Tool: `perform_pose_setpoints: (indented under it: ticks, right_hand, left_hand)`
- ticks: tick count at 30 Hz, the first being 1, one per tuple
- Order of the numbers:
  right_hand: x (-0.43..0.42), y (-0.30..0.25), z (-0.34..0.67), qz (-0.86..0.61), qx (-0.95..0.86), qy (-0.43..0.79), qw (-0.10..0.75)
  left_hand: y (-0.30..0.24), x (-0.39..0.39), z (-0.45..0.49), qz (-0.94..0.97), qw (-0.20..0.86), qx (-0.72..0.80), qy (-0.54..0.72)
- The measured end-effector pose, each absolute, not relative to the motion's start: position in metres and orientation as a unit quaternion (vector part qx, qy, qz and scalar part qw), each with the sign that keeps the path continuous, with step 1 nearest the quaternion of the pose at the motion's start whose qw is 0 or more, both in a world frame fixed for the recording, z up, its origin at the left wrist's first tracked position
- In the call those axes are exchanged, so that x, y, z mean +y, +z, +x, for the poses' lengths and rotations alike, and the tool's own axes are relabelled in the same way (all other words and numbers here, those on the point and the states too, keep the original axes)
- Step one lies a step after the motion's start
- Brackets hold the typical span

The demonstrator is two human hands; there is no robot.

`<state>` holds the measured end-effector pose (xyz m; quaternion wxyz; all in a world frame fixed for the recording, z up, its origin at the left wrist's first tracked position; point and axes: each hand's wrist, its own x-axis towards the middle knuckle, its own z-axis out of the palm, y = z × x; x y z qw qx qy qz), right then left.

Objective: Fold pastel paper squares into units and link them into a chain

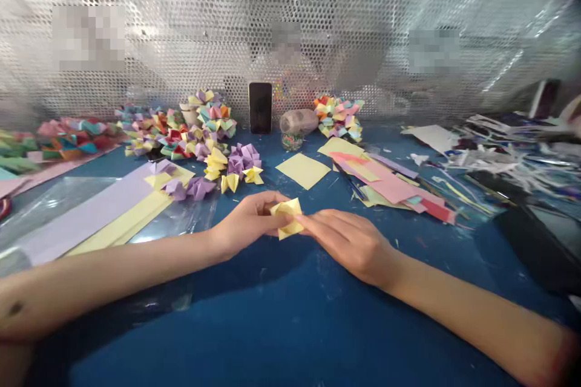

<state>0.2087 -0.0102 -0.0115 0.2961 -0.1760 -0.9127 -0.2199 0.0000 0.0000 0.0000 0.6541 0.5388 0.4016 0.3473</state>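
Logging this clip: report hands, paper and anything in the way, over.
Left fingers gripping small yellow folded paper piece; right fingers pinching its edge. Flat yellow paper square lies beyond; nothing seen blocking.

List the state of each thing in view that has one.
Yellow paper: folded, held
Left hand: closed on the yellow paper
Right hand: fingertips at the yellow paper's edge
Phone: upright, screen dark
Square sheet: lying flat
Purple strip: lying flat
Purple pieces: folded, clustered
Pink paper: partly covered
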Motion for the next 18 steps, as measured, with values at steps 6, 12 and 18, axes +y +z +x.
perform_pose_setpoints:
  ticks: [6,12,18]
  right_hand:
    - [-0.0096,-0.0125,0.2057,-0.183,-0.904,-0.206,0.326]
    - [-0.0071,-0.0151,0.2028,-0.255,-0.882,-0.065,0.39]
    - [-0.004,-0.0154,0.2007,-0.268,-0.859,-0.012,0.435]
  left_hand:
    - [-0.0002,-0.0016,0.0001,0.543,0.654,0.407,0.334]
    - [-0.0019,-0.0007,0.0001,0.53,0.659,0.413,0.338]
    - [-0.0047,0.0,-0.0025,0.508,0.68,0.382,0.366]
